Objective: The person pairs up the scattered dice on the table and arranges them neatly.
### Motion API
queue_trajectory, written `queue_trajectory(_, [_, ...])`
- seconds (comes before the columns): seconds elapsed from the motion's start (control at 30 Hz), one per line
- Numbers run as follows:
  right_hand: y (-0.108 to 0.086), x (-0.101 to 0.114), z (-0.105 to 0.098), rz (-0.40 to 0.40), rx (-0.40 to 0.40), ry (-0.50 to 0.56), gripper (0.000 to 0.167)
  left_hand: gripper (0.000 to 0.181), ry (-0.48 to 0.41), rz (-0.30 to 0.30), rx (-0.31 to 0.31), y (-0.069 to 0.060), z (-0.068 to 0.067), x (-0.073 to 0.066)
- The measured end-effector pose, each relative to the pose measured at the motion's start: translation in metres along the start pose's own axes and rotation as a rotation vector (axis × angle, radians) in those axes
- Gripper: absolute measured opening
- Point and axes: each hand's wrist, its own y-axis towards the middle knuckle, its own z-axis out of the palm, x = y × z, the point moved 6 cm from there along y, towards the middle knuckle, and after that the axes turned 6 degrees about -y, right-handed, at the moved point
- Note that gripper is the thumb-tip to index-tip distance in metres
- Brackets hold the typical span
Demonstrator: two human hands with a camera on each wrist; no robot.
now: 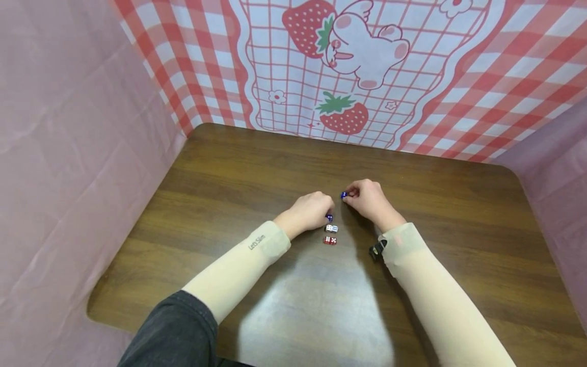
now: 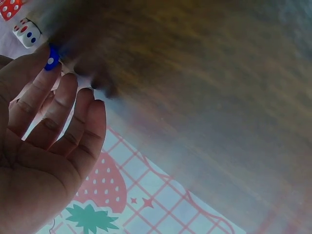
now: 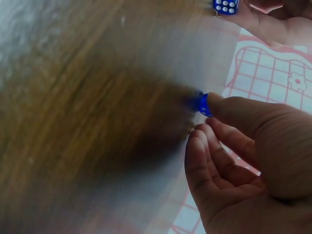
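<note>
Between thumb and fingers my left hand (image 1: 310,210) pinches a blue die (image 1: 329,217) with white pips, low over the table. My right hand (image 1: 368,199) pinches a second blue die (image 1: 344,195), a little farther back and to the right; the right wrist view shows this die (image 3: 204,105) at the thumb tip. Just in front of the left hand's die lie white dice (image 1: 331,229), side by side. Nearer to me is a row of red dice (image 1: 329,240). The fingers partly cover both blue dice.
The brown wooden table (image 1: 238,168) has rounded corners. A red-and-white checked cloth (image 1: 206,61) with strawberries hangs behind it, and pink cloth (image 1: 69,127) hangs at the sides. A black strap or device (image 1: 378,250) is at my right wrist.
</note>
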Motion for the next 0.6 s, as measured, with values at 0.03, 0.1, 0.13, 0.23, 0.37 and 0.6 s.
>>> queue_trajectory(0.03, [0.0001, 0.0002, -0.0002, -0.005, 0.002, -0.002, 0.015, 0.007, 0.001, 0.000, 0.000, 0.0000, 0.0000, -0.0003])
queue_trajectory(0.1, [-0.0001, 0.0004, -0.0005, -0.013, 0.005, -0.002, 0.013, 0.007, 0.001, 0.000, 0.001, -0.0002, -0.0001, -0.0008])
queue_trajectory(0.13, [-0.0003, 0.0006, -0.0006, -0.018, 0.006, -0.004, 0.012, 0.008, 0.002, 0.000, 0.001, -0.0001, -0.0003, -0.0010])
queue_trajectory(0.23, [-0.0017, 0.0017, 0.0002, -0.027, 0.015, -0.006, 0.011, 0.008, 0.005, -0.001, -0.003, -0.0001, -0.0001, -0.0009])
queue_trajectory(0.37, [-0.0052, 0.0047, 0.0014, -0.045, 0.024, -0.013, 0.011, 0.009, 0.007, 0.000, -0.012, 0.0000, 0.0005, 0.0002])
queue_trajectory(0.6, [-0.0066, 0.0056, 0.0018, -0.056, 0.025, -0.027, 0.015, 0.009, -0.006, 0.002, -0.011, 0.0005, 0.0007, 0.0007])
